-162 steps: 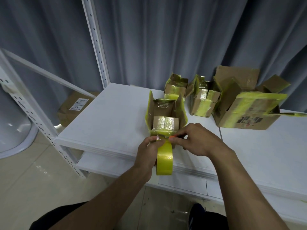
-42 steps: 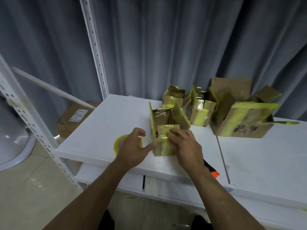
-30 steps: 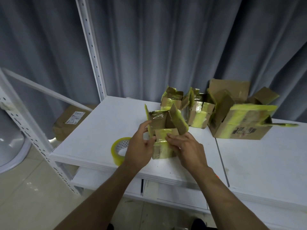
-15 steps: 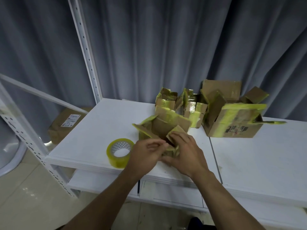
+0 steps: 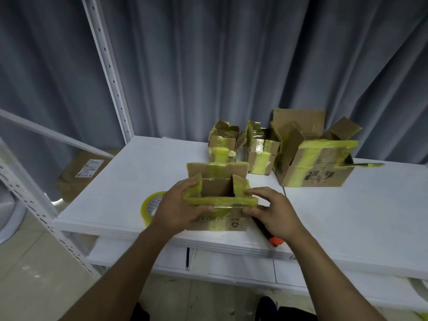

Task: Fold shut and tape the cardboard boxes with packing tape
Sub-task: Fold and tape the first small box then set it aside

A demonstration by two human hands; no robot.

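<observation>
A small cardboard box [image 5: 216, 188] with yellow-taped flaps stands upright near the front edge of the white table [image 5: 129, 172], its top flaps spread open. My left hand [image 5: 180, 209] grips its left side, fingers over the left flap and thumb on the near flap. My right hand [image 5: 273, 209] holds the right side, fingertips on the right flap. A yellow tape roll [image 5: 150, 206] lies flat on the table just left of my left hand, partly hidden by it.
Three more opened, tape-covered boxes stand at the back: two small ones [image 5: 223, 141] [image 5: 260, 151] and a larger one [image 5: 317, 158]. A black cutter with an orange end [image 5: 274, 240] lies under my right wrist. A white rack post [image 5: 108, 72] rises at left.
The tape roll has been set down on the table to the left. The box was turned upright with both hands, and its flaps now spread open facing up.
</observation>
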